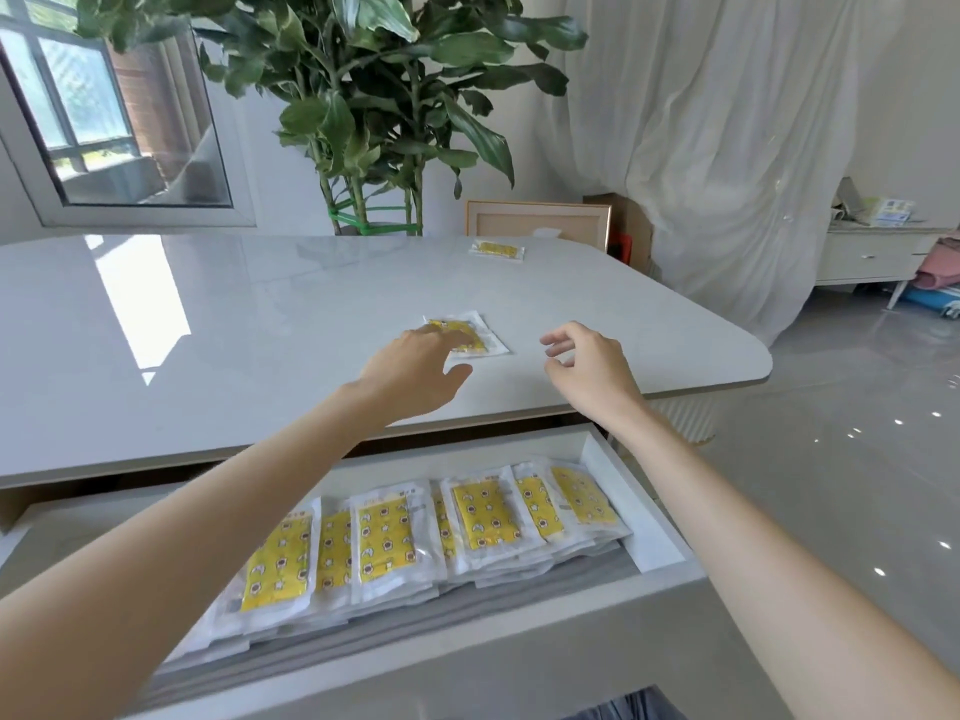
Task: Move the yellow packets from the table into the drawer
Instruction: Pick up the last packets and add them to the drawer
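One yellow packet (480, 341) in a clear wrapper lies flat on the pale counter (249, 324), a little way in from its near edge. The left hand (415, 367) reaches out over the counter with its fingers nearly straight and spread; the fingertips lie over the packet's left part, the thumb sticks out to the side, and nothing is gripped. The right hand (589, 367) hovers just right of that packet, apart from it, its fingers loosely curled and holding nothing.

A second yellow packet (497, 248) lies well apart from the first, near the counter's far edge.

Below the near edge, the drawer (662, 527) stands pulled out. A row of yellow packets (384, 535) fills it, overlapping one another and leaning on further packets stacked beneath. Both forearms stretch across the drawer.

Behind the counter stands a tall leafy plant (374, 96), its stems bound with green tape. Beside it a wooden picture frame (540, 220) leans upright. A window (104, 116) is on the left, a white sheer curtain (727, 122) hangs on the right, and beyond that a low white cabinet (872, 258) stands on the glossy floor (857, 449).
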Motion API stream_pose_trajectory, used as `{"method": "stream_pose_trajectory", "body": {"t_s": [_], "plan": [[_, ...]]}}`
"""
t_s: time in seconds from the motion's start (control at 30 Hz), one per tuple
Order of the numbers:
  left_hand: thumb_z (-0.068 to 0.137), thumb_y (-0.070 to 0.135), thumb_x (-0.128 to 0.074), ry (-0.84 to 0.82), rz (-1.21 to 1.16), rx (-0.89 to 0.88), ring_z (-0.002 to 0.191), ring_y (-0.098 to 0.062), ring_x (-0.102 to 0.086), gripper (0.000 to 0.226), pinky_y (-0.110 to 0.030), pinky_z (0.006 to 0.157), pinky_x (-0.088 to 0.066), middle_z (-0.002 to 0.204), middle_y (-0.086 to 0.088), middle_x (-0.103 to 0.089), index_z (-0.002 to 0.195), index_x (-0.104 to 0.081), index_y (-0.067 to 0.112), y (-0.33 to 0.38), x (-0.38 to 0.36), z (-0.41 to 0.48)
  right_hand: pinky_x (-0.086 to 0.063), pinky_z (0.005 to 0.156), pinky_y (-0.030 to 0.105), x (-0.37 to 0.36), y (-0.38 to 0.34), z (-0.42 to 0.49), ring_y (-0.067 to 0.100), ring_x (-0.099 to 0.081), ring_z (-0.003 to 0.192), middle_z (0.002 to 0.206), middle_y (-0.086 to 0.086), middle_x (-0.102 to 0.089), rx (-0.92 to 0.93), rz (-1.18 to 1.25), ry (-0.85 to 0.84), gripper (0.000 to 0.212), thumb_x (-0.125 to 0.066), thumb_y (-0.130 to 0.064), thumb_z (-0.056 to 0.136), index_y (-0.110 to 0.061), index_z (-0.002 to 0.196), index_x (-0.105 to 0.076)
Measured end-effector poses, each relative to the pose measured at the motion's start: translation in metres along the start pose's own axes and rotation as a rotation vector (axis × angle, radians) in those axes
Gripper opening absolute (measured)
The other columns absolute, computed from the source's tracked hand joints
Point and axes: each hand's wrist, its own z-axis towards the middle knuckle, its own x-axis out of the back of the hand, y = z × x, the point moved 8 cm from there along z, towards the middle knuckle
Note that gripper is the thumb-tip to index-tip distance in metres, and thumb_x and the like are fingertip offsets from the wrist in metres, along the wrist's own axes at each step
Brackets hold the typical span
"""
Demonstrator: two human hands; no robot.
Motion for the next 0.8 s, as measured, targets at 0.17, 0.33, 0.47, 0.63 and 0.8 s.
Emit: {"method": "stream_pose_trajectory", "body": {"t_s": [0.17, 0.33, 0.47, 0.63, 0.8], "plan": [[0.097, 0.046, -0.039, -0.226, 0.054, 0.048, 0.145, -0.024, -0.015, 0.055, -0.047, 0.115, -0.024, 0.159, 0.006, -0.014, 0.148, -0.022, 0.037, -0.029, -0.047, 0.046, -0.043, 0.099, 0.033, -0.031, 0.011, 0.056, 0.021, -0.050, 0.119, 0.133, 0.002, -0.054, -0.049, -0.051, -0.078, 0.035, -0.048, -0.010, 0.092, -0.014, 0.127, -0.055], [0.096, 0.057, -0.026, -0.179, 0.118, 0.098, 0.146, -0.020, -0.013, 0.054, -0.045, 0.113, -0.018, 0.158, 0.010, -0.013, 0.147, -0.020, 0.042, -0.059, -0.065, 0.099, -0.036, 0.107, 0.034, -0.063, 0.031, 0.124, 0.024, -0.039, 0.134, 0.145, 0.008, -0.042, -0.062, -0.137, -0.139, 0.041, -0.042, -0.011, 0.096, -0.011, 0.137, -0.045], [0.097, 0.055, -0.021, -0.115, 0.100, 0.111, 0.145, -0.018, -0.014, 0.052, -0.043, 0.113, -0.014, 0.158, 0.009, -0.013, 0.147, -0.022, 0.041, -0.087, -0.073, 0.144, -0.023, 0.114, 0.030, -0.094, 0.046, 0.181, 0.024, -0.028, 0.142, 0.153, 0.010, -0.033, -0.055, -0.186, -0.192, 0.046, -0.038, -0.013, 0.099, -0.006, 0.145, -0.035], [0.097, 0.051, -0.026, -0.035, 0.096, 0.139, 0.144, -0.017, -0.018, 0.049, -0.043, 0.111, -0.016, 0.157, 0.009, -0.018, 0.145, -0.027, 0.042, -0.113, -0.076, 0.203, -0.012, 0.117, 0.029, -0.125, 0.058, 0.251, 0.021, -0.014, 0.147, 0.159, 0.009, -0.018, -0.043, -0.247, -0.177, 0.051, -0.034, -0.017, 0.101, -0.003, 0.150, -0.024], [0.096, 0.051, -0.029, 0.010, 0.084, 0.118, 0.141, -0.018, -0.024, 0.047, -0.043, 0.108, -0.019, 0.154, 0.012, -0.023, 0.142, -0.031, 0.044, -0.133, -0.081, 0.256, -0.015, 0.119, 0.034, -0.152, 0.075, 0.324, 0.023, -0.017, 0.146, 0.160, 0.008, -0.018, -0.054, -0.327, -0.173, 0.052, -0.031, -0.022, 0.102, -0.006, 0.150, -0.023]]}}
